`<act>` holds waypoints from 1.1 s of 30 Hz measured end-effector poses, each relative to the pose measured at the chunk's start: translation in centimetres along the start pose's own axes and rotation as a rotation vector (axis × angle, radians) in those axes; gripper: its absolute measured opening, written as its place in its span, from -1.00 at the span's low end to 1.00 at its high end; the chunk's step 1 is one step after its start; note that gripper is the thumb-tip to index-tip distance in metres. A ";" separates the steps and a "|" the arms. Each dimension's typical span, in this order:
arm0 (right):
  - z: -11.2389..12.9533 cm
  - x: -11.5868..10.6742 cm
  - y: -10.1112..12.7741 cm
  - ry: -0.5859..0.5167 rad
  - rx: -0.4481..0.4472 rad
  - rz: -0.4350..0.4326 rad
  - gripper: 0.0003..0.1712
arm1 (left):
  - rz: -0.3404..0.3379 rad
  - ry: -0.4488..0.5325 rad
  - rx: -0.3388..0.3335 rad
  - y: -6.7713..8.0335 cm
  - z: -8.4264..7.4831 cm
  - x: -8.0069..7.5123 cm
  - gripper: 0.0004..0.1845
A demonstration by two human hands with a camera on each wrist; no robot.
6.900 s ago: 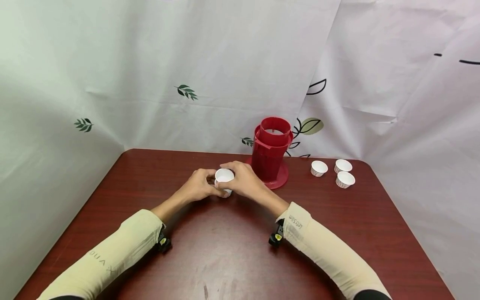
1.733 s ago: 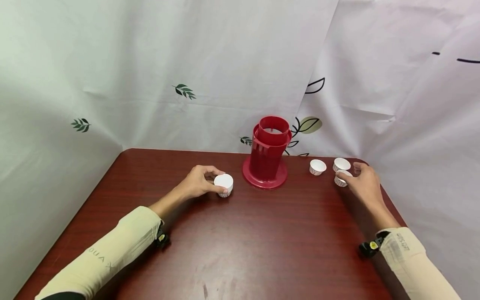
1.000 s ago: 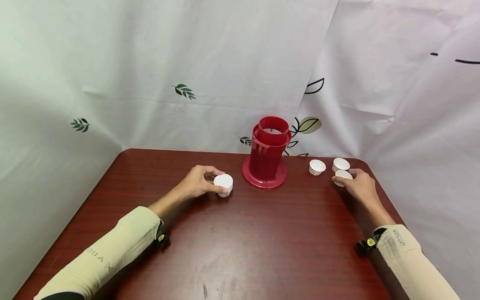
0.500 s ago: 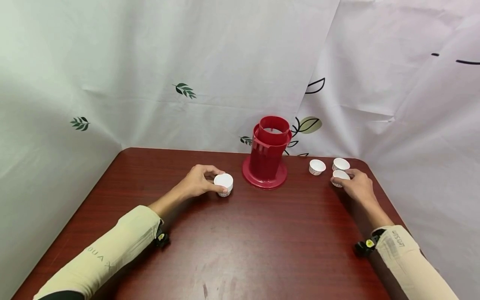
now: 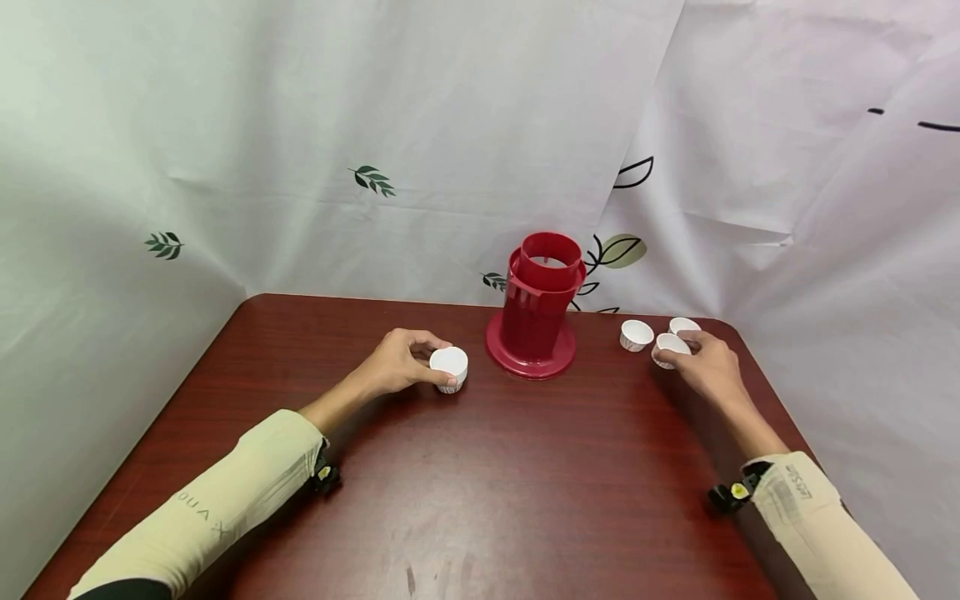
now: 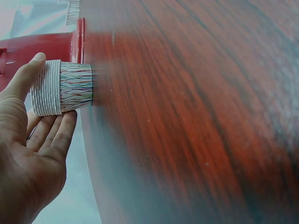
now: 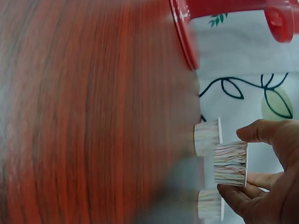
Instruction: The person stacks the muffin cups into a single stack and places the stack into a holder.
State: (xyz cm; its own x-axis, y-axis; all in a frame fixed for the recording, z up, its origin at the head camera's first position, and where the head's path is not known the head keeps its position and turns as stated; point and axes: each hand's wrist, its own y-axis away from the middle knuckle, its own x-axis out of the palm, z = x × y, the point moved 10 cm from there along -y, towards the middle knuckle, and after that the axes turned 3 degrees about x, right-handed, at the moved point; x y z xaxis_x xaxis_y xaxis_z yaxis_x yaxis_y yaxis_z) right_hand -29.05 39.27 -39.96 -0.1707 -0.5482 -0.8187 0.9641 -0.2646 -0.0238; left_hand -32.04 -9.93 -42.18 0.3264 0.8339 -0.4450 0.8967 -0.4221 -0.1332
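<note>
On the dark red wooden table (image 5: 480, 483), my left hand (image 5: 422, 362) grips a stack of white paper cups (image 5: 449, 367) that stands left of the red cup holder (image 5: 537, 305). In the left wrist view the thumb (image 6: 24, 75) lies on the ribbed stack (image 6: 63, 88) and the fingers (image 6: 52, 134) curl on its other side. My right hand (image 5: 687, 353) pinches one small white cup (image 5: 667, 345) at the far right. The right wrist view shows this cup (image 7: 230, 162) raised off the table between thumb and fingers.
Two more white cups stand by the right hand, one (image 5: 637, 335) toward the holder and one (image 5: 684, 324) behind. White printed sheets (image 5: 375, 150) hang close behind and on both sides. The table's right edge (image 5: 772, 392) runs near the right hand.
The right hand has closed on the nearest of the three cups, lifted it and carried it a little left. The left hand and its stack have not moved.
</note>
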 end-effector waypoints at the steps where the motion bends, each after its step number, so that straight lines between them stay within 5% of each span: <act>1: 0.3 0.0 0.1 -0.002 -0.006 0.002 -0.10 | 0.000 0.000 0.001 0.0 0.0 0.0 -0.44; 17: 6.5 0.9 2.1 -0.048 -0.157 0.024 -0.19 | -0.003 -0.002 0.002 -0.1 0.1 0.0 -0.42; 33: 11.9 4.3 3.3 -0.118 -0.239 0.138 -0.27 | -0.007 -0.023 0.017 0.0 -0.1 0.0 -0.45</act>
State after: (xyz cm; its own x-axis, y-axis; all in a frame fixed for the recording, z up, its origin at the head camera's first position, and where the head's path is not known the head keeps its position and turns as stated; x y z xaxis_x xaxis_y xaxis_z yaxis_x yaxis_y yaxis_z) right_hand -28.98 26.61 -36.74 -0.0440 -0.6580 -0.7517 0.9980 0.0051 -0.0628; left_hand -31.99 -9.91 -42.05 0.3135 0.8285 -0.4641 0.8937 -0.4226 -0.1507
